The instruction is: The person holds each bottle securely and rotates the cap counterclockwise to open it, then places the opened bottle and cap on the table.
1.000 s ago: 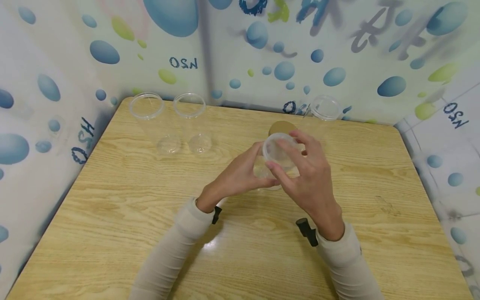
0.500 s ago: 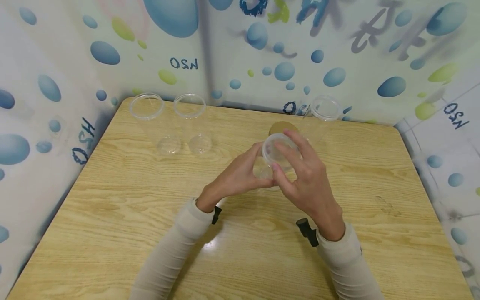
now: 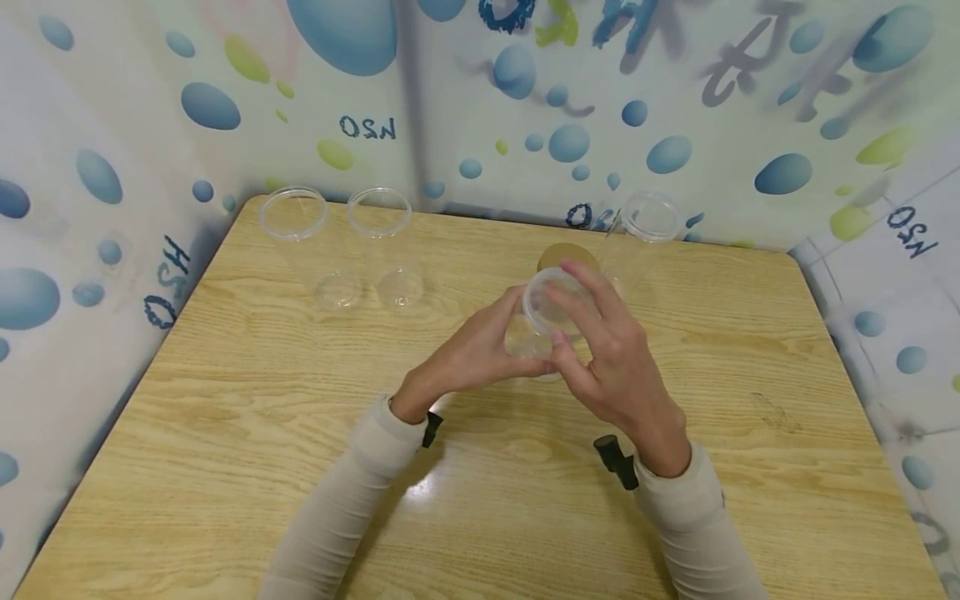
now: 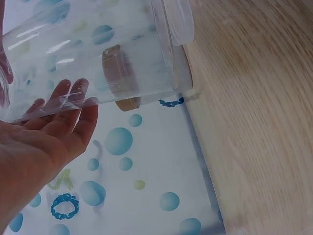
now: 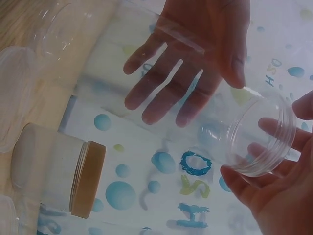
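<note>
My left hand [image 3: 487,342] holds a tall clear plastic jar [image 3: 531,340] between thumb and fingers, tilted a little above the table. At its mouth, my right hand [image 3: 611,350] grips the translucent round lid [image 3: 551,304] by its edge, thumb on the near side and fingers on the far side. In the right wrist view, that hand's fingers curve round the ridged rim [image 5: 264,147], with my left hand [image 5: 186,73] seen through the jar wall. The left wrist view shows my left fingers [image 4: 85,120] against the jar's side. Behind it stands a jar with a brown lid [image 3: 567,254].
Two clear jars [image 3: 378,212] stand open at the back left of the wooden table [image 3: 225,417]. A clear jar with a lid [image 3: 651,217] is at the back right. Patterned walls [image 3: 465,100] close in the back and sides.
My right thumb has slid right along the lid's near edge while the fingers have swung left at the far edge, an anticlockwise turn. My left hand and the jar have hardly moved.
</note>
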Demonstrator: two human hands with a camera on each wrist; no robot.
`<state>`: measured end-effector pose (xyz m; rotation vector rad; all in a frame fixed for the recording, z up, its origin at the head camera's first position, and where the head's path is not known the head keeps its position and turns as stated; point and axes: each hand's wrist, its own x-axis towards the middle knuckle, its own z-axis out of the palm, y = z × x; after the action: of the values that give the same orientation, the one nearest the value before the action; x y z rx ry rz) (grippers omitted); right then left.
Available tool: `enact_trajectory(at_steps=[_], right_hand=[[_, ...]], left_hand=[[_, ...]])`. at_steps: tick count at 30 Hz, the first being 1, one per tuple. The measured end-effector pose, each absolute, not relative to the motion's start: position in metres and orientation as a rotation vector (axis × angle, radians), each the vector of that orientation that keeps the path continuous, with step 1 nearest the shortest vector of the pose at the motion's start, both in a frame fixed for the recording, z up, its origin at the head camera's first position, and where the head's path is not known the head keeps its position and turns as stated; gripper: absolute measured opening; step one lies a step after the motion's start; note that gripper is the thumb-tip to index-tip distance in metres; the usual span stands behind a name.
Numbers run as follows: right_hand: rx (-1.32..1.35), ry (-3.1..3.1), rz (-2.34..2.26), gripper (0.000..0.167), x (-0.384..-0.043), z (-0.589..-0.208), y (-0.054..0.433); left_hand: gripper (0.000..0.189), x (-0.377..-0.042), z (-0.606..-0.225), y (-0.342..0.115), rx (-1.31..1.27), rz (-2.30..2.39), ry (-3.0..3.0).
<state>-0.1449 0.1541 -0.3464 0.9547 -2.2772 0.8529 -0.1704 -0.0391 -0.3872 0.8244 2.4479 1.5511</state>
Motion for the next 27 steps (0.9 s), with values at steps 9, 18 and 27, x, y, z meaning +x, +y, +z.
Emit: enact_trajectory(at_steps=[9,18,27], right_hand=[[0.981,-2.285,0.922,0.043,-0.1473,-0.3482,0.1561],[0.79,-2.212,0.891,0.045,-0.1443,-0.3459,0.1511],[0.687,-2.329,0.771,0.049,-0.139,-0.3444,0.1502]], left_hand=[[0.085,-0.1714,-0.3851,-0.0416,0.807,1.54,2.437],[0.087,-0.1694,-0.3832,-0.0372,0.771,1.498,2.535],[0.091,-0.1652,-0.3785,-0.0344,0.762,1.395,2.641]])
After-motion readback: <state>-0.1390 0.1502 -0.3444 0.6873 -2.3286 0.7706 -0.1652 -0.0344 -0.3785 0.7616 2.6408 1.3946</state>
